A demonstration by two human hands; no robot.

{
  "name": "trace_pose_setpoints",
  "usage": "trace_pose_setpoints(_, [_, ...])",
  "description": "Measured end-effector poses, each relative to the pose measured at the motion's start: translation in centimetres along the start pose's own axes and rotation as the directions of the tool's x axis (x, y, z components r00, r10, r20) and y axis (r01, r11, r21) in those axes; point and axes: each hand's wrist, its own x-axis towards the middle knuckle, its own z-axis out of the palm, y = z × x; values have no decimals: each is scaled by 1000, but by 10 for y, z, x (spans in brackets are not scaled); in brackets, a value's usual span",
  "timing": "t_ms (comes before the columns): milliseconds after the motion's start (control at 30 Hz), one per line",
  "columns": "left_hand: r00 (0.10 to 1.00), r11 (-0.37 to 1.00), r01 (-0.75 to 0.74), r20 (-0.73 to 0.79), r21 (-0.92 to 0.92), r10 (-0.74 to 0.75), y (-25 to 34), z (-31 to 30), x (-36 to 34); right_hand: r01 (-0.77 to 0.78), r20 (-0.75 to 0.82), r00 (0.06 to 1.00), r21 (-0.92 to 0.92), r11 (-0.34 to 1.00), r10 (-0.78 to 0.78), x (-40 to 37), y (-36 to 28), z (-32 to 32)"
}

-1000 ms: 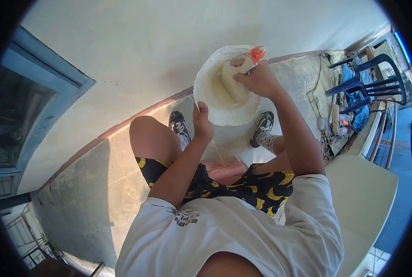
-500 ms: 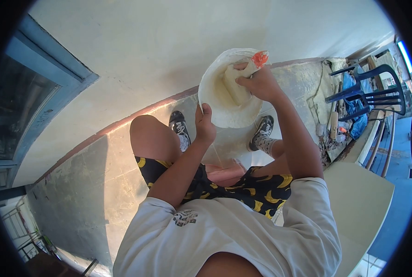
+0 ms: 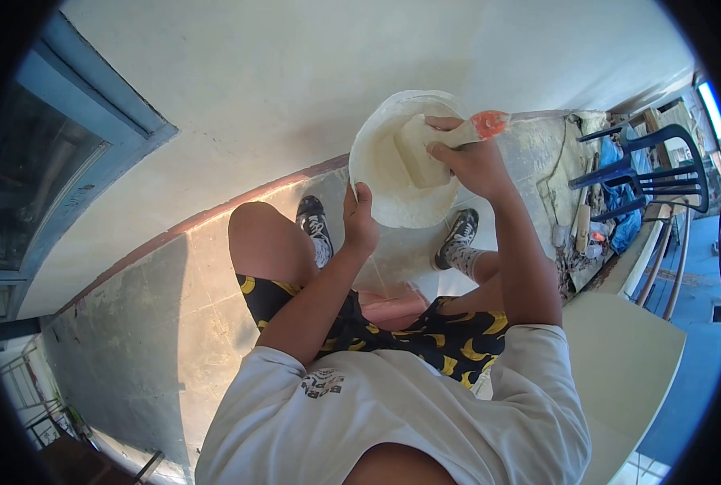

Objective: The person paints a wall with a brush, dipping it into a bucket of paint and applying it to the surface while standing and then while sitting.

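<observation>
A round, pale container sits just above the center of the frame, held over the floor between the knees of a seated person. Its edge is uneven and crusted, and a creamy off-white coating covers its inside. A broad, brush-like tool lies across its opening, its blocky head smeared in the same cream, its short handle ending in chipped orange-red toward the upper right.

The right hand has its fingers curled around the handle, thumb pressed near the head. The left hand grips the container's lower-left rim, thumb up on the near side; where its other fingers end cannot be told.

Below spreads a gray tiled floor, scuffed and dusty, with a warm patch of sunlight at left of center. A smooth off-white wall fills the top, edged at its foot by a reddish-brown strip. A blue-framed glass panel stands at the upper left. At the upper right, a dark blue slatted plastic chair tilts beside crumpled blue sheeting and rough debris. A flat, pale, angular panel occupies the lower right.

The person wears a soft, creased white T-shirt, black shorts with yellow bananas and black laced shoes.
</observation>
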Motion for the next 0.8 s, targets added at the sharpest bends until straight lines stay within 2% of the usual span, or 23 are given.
trace_pose_setpoints(67, [1000,1000,14,-20,-5,-14,-1,0,0,5,-24,1000,16,1000,-4,-15,-12,-7])
trace_pose_setpoints(133, [996,997,75,-41,-18,-76,1,1,0,70,-206,978,170,983,-34,-32,-20,-11])
trace_pose_setpoints(167, [996,997,72,-47,-22,-73,0,1,0,71,-200,979,168,983,-37,-39,-20,-11])
trace_pose_setpoints(233, [994,997,82,-74,-4,-82,-5,-2,1,357,-403,865,79,931,-298,-53,-14,-8])
trace_pose_setpoints(267, [994,997,82,-77,-7,-82,-7,-3,1,378,-477,829,91,922,-292,-58,-12,3])
trace_pose_setpoints(300, [995,996,84,-61,0,-84,-8,-4,1,378,-476,829,91,921,-293,-59,3,11])
trace_pose_setpoints(367, [995,996,94,-44,8,-93,-5,-3,-4,149,-331,936,57,987,-122,-60,29,25])
trace_pose_setpoints(400, [995,993,88,-43,82,-84,1,0,-7,144,-333,935,57,988,-117,-59,34,23])
trace_pose_setpoints(433, [997,985,77,-41,153,-72,5,3,-7,27,-265,964,158,987,16,-54,38,18])
trace_pose_setpoints(467, [996,986,79,-43,150,-73,5,4,-8,-98,-179,973,248,964,144,-48,37,16])
trace_pose_setpoints(500, [999,988,49,-20,150,-47,5,5,-10,-100,-178,973,247,964,146,-43,34,13])
trace_pose_setpoints(567, [1000,988,23,11,150,-25,5,5,-12,-142,-101,983,100,985,152,-33,26,7])
trace_pose_setpoints(600, [1000,989,10,25,145,-13,6,6,-13,-28,-117,992,82,996,38,-26,30,8])
trace_pose_setpoints(633, [999,990,-6,39,140,1,7,7,-12,-28,-122,992,79,996,37,-19,32,8])
trace_pose_setpoints(700, [999,993,-20,42,119,15,4,8,-12,70,-64,995,-36,997,-72,-9,33,8])
trace_pose_setpoints(800, [998,992,-50,35,115,47,2,8,-12,33,-26,999,-39,999,-34,-1,24,7])
